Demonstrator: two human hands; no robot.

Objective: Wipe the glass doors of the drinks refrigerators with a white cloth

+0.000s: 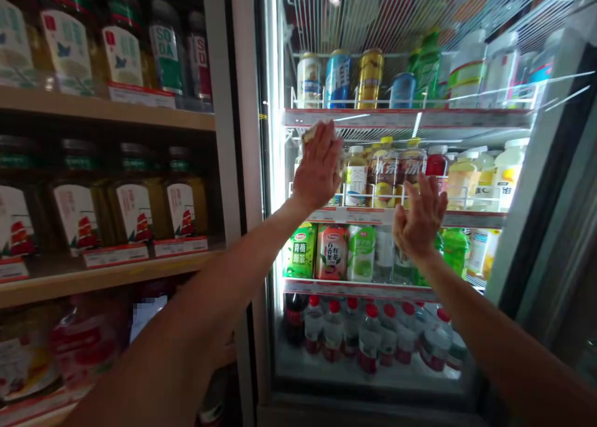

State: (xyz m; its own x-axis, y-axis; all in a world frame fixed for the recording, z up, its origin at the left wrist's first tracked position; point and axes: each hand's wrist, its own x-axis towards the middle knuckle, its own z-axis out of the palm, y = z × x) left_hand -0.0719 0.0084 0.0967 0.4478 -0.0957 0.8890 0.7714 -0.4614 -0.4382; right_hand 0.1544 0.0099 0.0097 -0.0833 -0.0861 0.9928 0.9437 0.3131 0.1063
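Note:
Both my arms reach toward the glass door point(275, 240) of a lit drinks fridge. My left hand point(319, 166) lies flat at the height of the second shelf, fingers stretched upward. A pale, crumpled piece of what looks like cloth point(308, 135) shows at its fingertips, pressed beneath the hand; most of it is hidden. Lower and to the right, my right hand point(420, 219) is raised with fingers spread and holds nothing. Bottled drinks point(357, 172) stand on the shelf behind the hands, with green cartons point(361, 253) below.
Cans point(370, 79) stand on the fridge's top shelf, red-capped bottles point(370, 337) at its bottom. To the left, a wooden shelf point(116, 113) holds large labelled bottles point(135, 203). A dark door frame point(550, 184) rises at the right. Low behind my left arm is a skin-toned shape point(227, 352), unclear.

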